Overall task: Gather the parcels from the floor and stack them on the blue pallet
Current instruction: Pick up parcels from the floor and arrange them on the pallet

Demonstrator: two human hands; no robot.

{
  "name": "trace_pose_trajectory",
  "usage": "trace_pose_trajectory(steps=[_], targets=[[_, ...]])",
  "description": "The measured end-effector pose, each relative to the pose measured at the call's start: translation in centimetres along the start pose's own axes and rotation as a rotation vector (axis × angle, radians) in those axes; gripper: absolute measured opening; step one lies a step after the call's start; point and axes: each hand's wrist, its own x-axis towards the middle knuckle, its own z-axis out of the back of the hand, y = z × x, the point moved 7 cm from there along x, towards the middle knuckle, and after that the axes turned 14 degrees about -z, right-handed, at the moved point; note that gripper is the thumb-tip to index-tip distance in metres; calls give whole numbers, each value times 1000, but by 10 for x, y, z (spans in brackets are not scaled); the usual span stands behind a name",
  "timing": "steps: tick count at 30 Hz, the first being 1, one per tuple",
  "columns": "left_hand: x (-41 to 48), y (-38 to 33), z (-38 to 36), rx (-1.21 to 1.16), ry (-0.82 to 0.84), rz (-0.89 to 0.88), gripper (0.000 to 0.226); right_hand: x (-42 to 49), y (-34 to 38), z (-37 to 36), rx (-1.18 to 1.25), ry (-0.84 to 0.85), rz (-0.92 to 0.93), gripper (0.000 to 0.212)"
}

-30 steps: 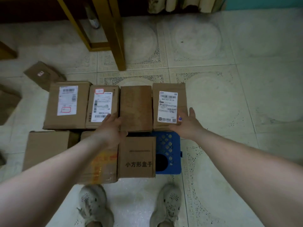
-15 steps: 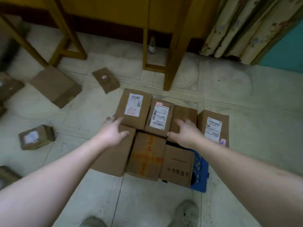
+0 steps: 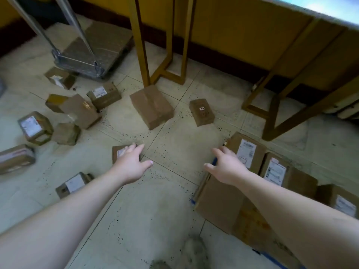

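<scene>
parcels: brown, white labels | floor: pale tiles, black-speckled rings | pallet: blue | table legs: ochre

Dim, greenish indoor light; motion blur softens everything, with wide-angle bending at edges.

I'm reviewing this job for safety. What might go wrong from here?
Parcels such as the labelled parcel beside the left arm lie scattered on the floor, so a step may trip on one. The left hand is open over a small parcel; a one-handed grab might slip.
</scene>
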Motion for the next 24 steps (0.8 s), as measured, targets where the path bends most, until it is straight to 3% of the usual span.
trace_pose_trajectory(steps=[8, 15, 24], targets=[[47, 54, 40, 0, 32, 38, 73, 48, 67, -1, 36, 68, -4, 73], [159, 52, 76, -99, 11, 23, 72, 151, 93, 37, 78, 79, -77, 73], [238, 71, 55, -242, 122, 13, 69, 223, 114, 39, 118, 106, -163, 75]])
